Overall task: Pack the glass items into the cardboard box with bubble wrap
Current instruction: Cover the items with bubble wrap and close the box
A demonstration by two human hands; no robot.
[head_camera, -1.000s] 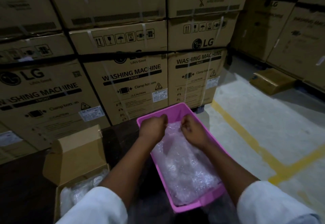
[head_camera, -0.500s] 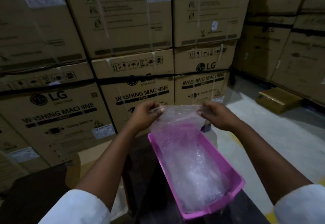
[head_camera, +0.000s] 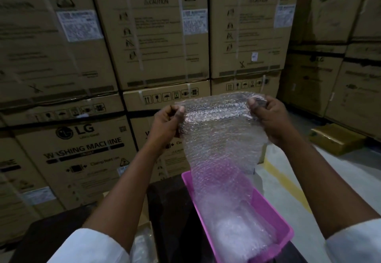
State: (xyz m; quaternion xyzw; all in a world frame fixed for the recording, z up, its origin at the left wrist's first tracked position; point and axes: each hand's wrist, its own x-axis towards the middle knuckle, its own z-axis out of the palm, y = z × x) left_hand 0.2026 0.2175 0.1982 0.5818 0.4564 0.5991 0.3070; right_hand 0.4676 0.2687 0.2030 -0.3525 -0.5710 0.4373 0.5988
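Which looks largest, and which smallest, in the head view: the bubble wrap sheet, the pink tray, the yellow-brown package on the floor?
1. bubble wrap sheet, held up near the camera, which may enlarge it
2. pink tray, partly covered by the sheet
3. yellow-brown package, farther away, so its true size is unsure

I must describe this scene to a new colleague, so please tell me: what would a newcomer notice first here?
First, the clear sheet of bubble wrap held up in the centre, its top corners pinched by the left hand and the right hand. Its lower end trails into the bright pink plastic bin below. Behind stands a wall of large brown cardboard washing-machine boxes.
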